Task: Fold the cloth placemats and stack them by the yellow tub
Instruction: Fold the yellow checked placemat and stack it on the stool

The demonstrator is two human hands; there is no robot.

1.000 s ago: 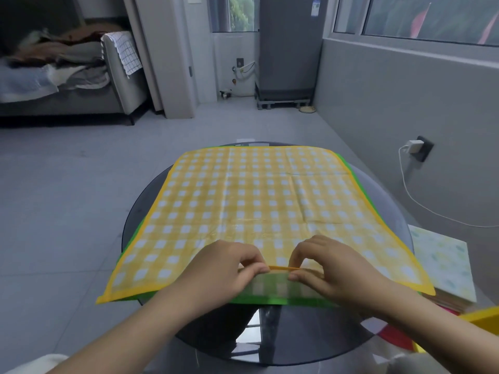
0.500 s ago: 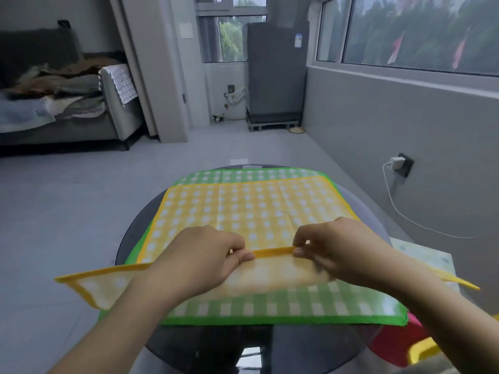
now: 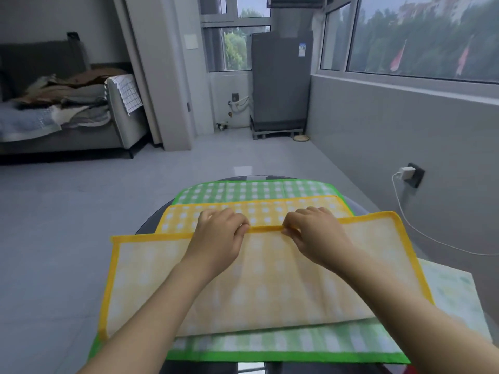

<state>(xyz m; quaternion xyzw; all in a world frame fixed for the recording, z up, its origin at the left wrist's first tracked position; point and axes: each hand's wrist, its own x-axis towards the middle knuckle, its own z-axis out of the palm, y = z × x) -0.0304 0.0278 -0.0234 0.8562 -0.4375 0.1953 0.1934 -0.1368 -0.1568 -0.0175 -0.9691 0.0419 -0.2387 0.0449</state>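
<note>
I note both my left hand [image 3: 220, 233] and right hand [image 3: 314, 232] pinching the yellow placemat [image 3: 270, 287] hem; cloth is light, limp, best held along its edge.

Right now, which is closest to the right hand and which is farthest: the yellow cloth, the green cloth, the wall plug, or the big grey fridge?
1. Yellow placemat, pinched by the right hand.
2. Green placemat, underneath it.
3. Wall plug, to the right.
4. Grey fridge, far back by the window.
</note>
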